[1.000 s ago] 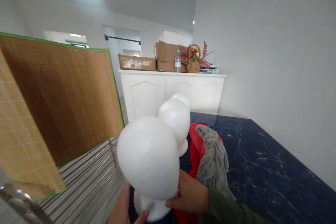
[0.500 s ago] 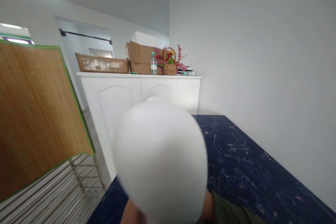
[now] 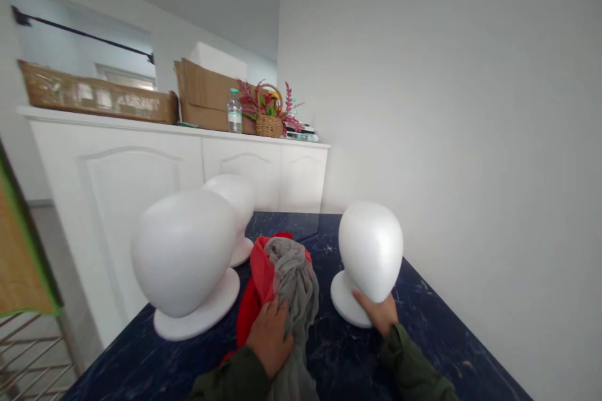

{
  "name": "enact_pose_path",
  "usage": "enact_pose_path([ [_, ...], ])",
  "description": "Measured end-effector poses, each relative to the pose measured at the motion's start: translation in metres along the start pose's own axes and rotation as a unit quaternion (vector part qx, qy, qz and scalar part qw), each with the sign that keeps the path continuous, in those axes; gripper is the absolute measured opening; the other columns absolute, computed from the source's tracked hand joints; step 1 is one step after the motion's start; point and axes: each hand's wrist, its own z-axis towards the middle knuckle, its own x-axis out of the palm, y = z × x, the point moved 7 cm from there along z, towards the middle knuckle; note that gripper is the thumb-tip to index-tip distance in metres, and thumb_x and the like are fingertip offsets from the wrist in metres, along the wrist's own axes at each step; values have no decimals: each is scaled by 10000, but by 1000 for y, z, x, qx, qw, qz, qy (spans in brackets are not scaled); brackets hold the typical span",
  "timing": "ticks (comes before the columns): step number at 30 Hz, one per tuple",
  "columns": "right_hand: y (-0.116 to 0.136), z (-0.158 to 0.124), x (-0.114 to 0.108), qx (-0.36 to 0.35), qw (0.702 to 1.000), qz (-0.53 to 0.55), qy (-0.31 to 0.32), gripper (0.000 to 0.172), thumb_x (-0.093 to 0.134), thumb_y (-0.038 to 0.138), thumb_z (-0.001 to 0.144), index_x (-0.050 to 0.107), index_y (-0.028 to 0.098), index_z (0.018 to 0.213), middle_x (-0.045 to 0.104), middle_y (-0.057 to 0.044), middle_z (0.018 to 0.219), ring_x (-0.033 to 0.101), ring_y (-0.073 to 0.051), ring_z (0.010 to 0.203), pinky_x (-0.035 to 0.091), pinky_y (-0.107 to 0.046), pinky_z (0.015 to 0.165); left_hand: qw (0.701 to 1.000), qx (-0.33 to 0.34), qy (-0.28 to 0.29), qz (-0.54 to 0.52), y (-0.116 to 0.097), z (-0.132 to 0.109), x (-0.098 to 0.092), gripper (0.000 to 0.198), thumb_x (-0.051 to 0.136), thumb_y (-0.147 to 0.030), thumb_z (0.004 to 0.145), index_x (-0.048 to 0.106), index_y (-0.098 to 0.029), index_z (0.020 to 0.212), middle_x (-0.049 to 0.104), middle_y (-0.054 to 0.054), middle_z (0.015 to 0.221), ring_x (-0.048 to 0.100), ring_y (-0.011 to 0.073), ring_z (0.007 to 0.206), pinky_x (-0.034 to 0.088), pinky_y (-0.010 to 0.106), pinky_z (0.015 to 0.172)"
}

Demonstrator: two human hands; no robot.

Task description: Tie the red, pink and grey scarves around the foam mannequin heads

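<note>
On the dark blue marbled table, a white mannequin head [image 3: 370, 247] stands at the right on a round base. My right hand [image 3: 380, 312] is closed around its neck from the near side; part of the fingers is hidden behind the neck. Between the heads lies a bundle of cloth: a crumpled grey scarf [image 3: 295, 276] over a red scarf [image 3: 258, 276]. Resting on this bundle, my left hand [image 3: 271, 333] has its fingers stretched out and thumb apart. Two more heads stand at the left, a near white mannequin head [image 3: 184, 250] and a farther white mannequin head [image 3: 234, 195] partly behind it.
Behind the table [image 3: 442, 326] runs a white cabinet [image 3: 132, 175] carrying cardboard boxes [image 3: 214, 97], a plastic bottle [image 3: 234, 113] and a flower basket [image 3: 269, 125]. A bare wall [image 3: 446, 106] borders the right side. A metal rack [image 3: 32, 351] with a bamboo mat [image 3: 21, 250] stands at lower left.
The view has turned right and down. A large white head filled the middle before; now several heads and the scarves show, with my hands apart on a scarf bundle and a head.
</note>
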Motion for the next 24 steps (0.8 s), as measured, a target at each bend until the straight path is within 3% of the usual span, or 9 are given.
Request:
enact_pose_path([
  [4, 5, 0, 2, 15, 999, 15, 29, 834, 694, 479, 491, 439, 65, 1170, 529, -188, 1146, 498, -323, 1050, 405, -400, 892, 997, 32, -37, -61, 3, 0, -11, 322, 390, -183, 735, 609, -146, 969, 594, 129, 1073, 515, 245, 1040, 374, 398, 926],
  [8, 6, -6, 0, 68, 996, 51, 25, 790, 708, 482, 466, 493, 88, 1115, 542, -173, 1136, 496, -303, 1059, 393, -410, 912, 975, -39, -94, -198, 17, 6, -28, 309, 312, -300, 829, 566, -142, 909, 624, 95, 853, 581, 215, 839, 452, 368, 769],
  [11, 9, -15, 2, 73, 995, 66, 28, 776, 715, 470, 456, 501, 102, 1105, 549, -165, 1127, 498, -297, 1054, 379, -434, 924, 941, -89, -159, -284, 30, 6, -36, 322, 317, -352, 829, 542, -143, 929, 612, 93, 907, 569, 216, 878, 440, 381, 806],
  [15, 24, -20, 7, 11, 996, 69, 57, 805, 722, 435, 456, 463, 114, 1148, 528, -147, 1157, 479, -282, 1074, 345, -440, 954, 910, -86, -224, -338, 32, 0, -45, 323, 328, -354, 822, 523, -142, 967, 592, 93, 966, 537, 217, 944, 404, 395, 877],
  [19, 28, -23, 5, -7, 996, 32, 81, 761, 699, 425, 495, 451, 111, 1143, 520, -135, 1145, 471, -272, 1071, 348, -420, 950, 904, -61, -247, -343, 24, -7, -56, 323, 325, -346, 828, 518, -129, 968, 589, 98, 942, 541, 219, 916, 420, 396, 854],
  [24, 25, -65, -16, 27, 996, -83, 5, 812, 634, 535, 534, 401, 63, 1153, 456, -190, 1122, 384, -335, 1110, 302, -461, 952, 918, -7, -231, -322, 4, -13, -62, 313, 347, -333, 834, 510, -134, 1010, 586, 118, 1004, 543, 223, 950, 434, 389, 848],
])
